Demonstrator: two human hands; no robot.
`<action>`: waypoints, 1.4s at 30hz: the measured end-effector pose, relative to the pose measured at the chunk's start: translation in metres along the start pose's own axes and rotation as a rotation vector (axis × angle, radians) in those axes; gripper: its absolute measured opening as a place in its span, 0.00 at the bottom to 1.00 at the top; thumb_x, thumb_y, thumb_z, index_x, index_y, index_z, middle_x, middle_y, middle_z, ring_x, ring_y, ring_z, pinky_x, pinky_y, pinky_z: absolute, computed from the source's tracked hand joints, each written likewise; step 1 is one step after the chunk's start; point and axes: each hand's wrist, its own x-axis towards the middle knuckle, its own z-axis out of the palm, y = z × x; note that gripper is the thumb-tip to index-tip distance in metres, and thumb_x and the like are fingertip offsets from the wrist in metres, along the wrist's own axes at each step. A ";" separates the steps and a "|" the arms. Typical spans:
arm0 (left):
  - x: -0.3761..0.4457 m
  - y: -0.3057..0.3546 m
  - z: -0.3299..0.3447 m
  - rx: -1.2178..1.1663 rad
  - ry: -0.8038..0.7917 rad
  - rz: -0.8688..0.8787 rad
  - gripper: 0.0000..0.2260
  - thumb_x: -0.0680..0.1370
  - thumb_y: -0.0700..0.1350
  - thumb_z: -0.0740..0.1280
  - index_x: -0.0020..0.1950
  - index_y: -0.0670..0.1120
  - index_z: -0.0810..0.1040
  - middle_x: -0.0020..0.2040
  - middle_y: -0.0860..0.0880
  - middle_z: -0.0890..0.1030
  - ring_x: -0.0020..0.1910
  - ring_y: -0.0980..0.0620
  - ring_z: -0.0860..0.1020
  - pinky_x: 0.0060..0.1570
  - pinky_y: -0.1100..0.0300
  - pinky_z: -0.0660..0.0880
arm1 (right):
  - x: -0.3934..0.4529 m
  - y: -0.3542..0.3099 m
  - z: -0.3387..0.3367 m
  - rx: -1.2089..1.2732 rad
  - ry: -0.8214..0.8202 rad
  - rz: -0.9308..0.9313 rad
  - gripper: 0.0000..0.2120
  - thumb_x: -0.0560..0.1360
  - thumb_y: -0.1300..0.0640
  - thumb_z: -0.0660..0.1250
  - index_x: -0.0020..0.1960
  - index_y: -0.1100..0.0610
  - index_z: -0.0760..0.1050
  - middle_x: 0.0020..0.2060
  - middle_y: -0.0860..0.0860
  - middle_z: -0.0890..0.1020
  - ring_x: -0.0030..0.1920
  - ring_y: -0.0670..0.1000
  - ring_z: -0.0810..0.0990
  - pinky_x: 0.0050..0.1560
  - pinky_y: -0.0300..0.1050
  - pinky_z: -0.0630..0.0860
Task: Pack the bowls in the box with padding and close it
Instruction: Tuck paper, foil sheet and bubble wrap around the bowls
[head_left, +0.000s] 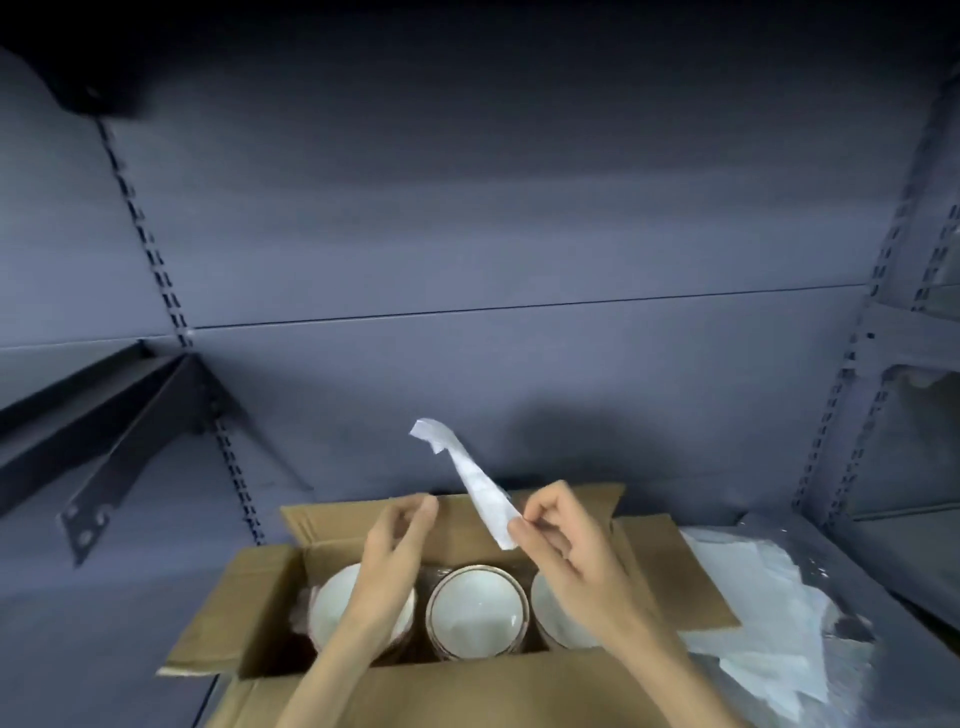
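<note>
An open cardboard box (270, 592) sits on a grey shelf with its flaps spread out. Three white bowls stand side by side inside: the left bowl (337, 608), the middle bowl (475, 616) with a brownish rim, and the right bowl (550, 608), partly hidden by my arm. My right hand (566, 545) pinches the lower end of a twisted strip of white paper (478, 483) that sticks up above the box. My left hand (395, 545) hovers over the left bowl, fingers loosely curled, holding nothing.
A pile of white padding paper (769, 613) lies on the shelf right of the box. Slotted shelf uprights (156, 260) and a dark bracket (104, 447) stand at the left, more shelving (883, 322) at the right. The grey back wall is close behind the box.
</note>
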 end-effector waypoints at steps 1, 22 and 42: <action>-0.001 -0.002 -0.011 -0.004 0.001 -0.007 0.12 0.79 0.56 0.69 0.58 0.52 0.81 0.53 0.55 0.85 0.54 0.59 0.81 0.51 0.61 0.75 | 0.003 -0.002 0.010 0.050 -0.033 0.003 0.08 0.80 0.51 0.68 0.48 0.52 0.70 0.39 0.44 0.75 0.41 0.44 0.77 0.46 0.36 0.73; 0.040 -0.048 -0.117 0.737 0.287 0.202 0.14 0.79 0.45 0.71 0.37 0.50 0.70 0.29 0.53 0.76 0.30 0.53 0.75 0.28 0.62 0.67 | 0.053 0.081 0.119 -0.644 -0.087 0.297 0.14 0.79 0.45 0.64 0.45 0.55 0.77 0.36 0.49 0.83 0.39 0.57 0.81 0.42 0.54 0.81; 0.044 -0.059 -0.113 0.769 0.338 0.227 0.10 0.80 0.50 0.71 0.49 0.43 0.77 0.35 0.50 0.82 0.33 0.52 0.79 0.32 0.56 0.77 | 0.051 0.088 0.118 -0.538 0.089 0.157 0.09 0.78 0.62 0.68 0.39 0.61 0.79 0.32 0.54 0.82 0.33 0.57 0.76 0.36 0.50 0.73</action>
